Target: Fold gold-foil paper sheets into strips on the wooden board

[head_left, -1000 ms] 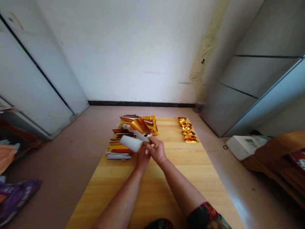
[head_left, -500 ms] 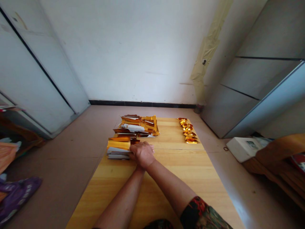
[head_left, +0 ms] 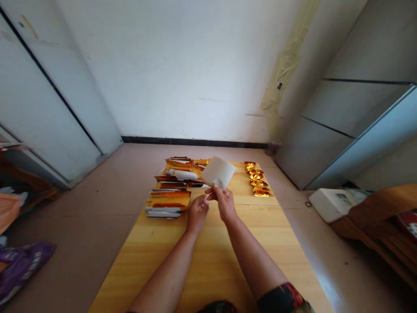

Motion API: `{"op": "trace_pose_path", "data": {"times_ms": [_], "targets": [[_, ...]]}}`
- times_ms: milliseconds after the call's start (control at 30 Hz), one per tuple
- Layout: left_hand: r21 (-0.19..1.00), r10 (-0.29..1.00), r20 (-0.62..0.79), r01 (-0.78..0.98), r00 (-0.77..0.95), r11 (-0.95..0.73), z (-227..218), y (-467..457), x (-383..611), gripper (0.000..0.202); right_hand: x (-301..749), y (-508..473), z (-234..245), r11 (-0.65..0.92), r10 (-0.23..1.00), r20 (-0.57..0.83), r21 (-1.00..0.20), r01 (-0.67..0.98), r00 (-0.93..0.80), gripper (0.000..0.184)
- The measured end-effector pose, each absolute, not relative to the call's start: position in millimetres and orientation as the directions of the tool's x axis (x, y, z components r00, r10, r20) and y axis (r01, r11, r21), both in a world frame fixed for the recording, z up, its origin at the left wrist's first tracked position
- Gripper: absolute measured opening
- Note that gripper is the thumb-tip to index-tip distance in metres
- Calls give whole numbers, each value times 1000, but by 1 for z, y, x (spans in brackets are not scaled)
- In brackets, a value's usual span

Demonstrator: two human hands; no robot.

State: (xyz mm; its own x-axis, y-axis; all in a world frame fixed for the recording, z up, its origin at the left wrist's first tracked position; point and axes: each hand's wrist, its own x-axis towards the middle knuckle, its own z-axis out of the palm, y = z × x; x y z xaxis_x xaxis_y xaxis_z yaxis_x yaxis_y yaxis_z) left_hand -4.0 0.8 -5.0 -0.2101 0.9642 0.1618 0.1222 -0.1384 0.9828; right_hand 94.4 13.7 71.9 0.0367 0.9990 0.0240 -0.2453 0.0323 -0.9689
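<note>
Sheet (head_left: 218, 172) now aloft in right hand (head_left: 226, 204), left hand (head_left: 197, 214) perhaps touching.

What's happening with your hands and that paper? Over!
Right hand pinching white sheet, raised over table. Left hand close beside, grip unclear. Gold foil stacks left, folded gold pieces right, nothing blocking.

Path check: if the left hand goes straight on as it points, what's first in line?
Probably the right hand, at the fingers pinching the sheet: the left hand points forward and slightly right, close to them. Depth is unclear; it could pass just below.
</note>
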Motion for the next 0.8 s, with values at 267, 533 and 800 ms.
{"op": "trace_pose_path", "data": {"times_ms": [267, 533, 800], "targets": [[819, 889, 458, 392, -8, -418, 3, -11, 4, 54, 120, -17, 46, -378, 881, -472, -689, -618, -13, 30], [820, 902, 417, 382, 109, -425, -8, -5, 3, 59, 112, -54, 44, -510, 821, -551, -585, -631, -153, 33], [782, 884, 439, 416, 163, -465, -8, -3, -2, 70, 112, -62, 42, -568, 780, -600, -560, -603, -178, 35]]}}
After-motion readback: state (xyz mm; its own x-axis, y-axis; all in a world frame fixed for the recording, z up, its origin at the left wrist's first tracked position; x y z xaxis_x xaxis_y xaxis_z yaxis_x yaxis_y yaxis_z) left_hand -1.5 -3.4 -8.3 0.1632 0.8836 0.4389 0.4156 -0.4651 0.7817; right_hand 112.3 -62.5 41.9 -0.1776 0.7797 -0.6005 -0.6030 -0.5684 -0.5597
